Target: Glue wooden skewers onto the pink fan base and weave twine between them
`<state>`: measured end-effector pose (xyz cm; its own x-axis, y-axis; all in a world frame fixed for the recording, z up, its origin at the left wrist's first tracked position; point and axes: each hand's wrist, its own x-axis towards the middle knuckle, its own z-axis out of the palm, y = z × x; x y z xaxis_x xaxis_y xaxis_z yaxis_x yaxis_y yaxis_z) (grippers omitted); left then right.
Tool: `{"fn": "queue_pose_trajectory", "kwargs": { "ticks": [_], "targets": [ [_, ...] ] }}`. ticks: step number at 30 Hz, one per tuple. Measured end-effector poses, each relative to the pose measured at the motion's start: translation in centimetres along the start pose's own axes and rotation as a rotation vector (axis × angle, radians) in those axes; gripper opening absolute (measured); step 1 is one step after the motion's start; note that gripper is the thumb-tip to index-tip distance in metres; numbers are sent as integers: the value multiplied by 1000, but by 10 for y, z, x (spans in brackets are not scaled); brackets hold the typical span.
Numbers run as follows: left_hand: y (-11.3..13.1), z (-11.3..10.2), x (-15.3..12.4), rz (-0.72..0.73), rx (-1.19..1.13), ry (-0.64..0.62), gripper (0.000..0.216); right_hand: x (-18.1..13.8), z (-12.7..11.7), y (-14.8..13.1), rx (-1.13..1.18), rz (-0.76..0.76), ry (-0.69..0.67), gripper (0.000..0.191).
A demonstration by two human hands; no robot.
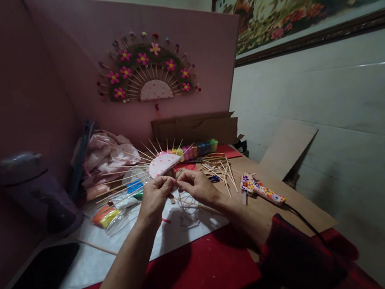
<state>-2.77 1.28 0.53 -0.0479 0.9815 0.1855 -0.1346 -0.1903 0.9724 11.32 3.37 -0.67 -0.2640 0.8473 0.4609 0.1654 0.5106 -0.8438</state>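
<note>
we're right over the worktop (205, 278) now, both hands pinched together in front of us. our left hand (156, 194) is closed to a fingertip pinch, our right hand (199, 187) the same, and between them we seem to have a thin pale strand of twine, too fine to make out clearly. just beyond our knuckles sits the pink half-round fan piece with wooden sticks fanning out of it (162, 164), touching or nearly touching our fingertips; we can't tell which.

what could slip here? we judge that a hard tug on the strand could shift the fan piece and knock its loose sticks out of their spread. our right wrist hangs over the scattered pile of bare wooden sticks (220, 169), so a sweep could send those rolling.

counting up: one fan piece in work, one finished flower-covered fan on the pink wall (147, 69), one flower-patterned glue gun with a black cord (260, 190) lying to our right, one row of coloured clay tubs (196, 149) behind. the sticks are too many and too tangled to count. small bags of coloured clay (105, 218) lie to our left, at least two.
</note>
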Motion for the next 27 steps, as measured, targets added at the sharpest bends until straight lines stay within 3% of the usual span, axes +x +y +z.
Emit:
{"fn": "queue_pose_trajectory", "kwargs": {
  "ticks": [6, 8, 17, 21, 27],
  "targets": [
    [2, 1, -2, 32, 24, -41, 32, -4, -3, -13, 434, 338, -203, 18],
    [2, 0, -2, 36, 20, -55, 32, -5, -2, -16, 505, 358, -253, 19],
    [0, -2, -1, -22, -56, -21, 32, -4, 5, -7, 370, 198, -170, 27],
    [1, 0, -3, -32, -73, 63, 32, -8, 4, -8, 202, 65, -118, 18],
    [2, -1, -3, -63, -74, 117, 35, -12, 1, -12, -36, -154, -153, 8]
  ]
}}
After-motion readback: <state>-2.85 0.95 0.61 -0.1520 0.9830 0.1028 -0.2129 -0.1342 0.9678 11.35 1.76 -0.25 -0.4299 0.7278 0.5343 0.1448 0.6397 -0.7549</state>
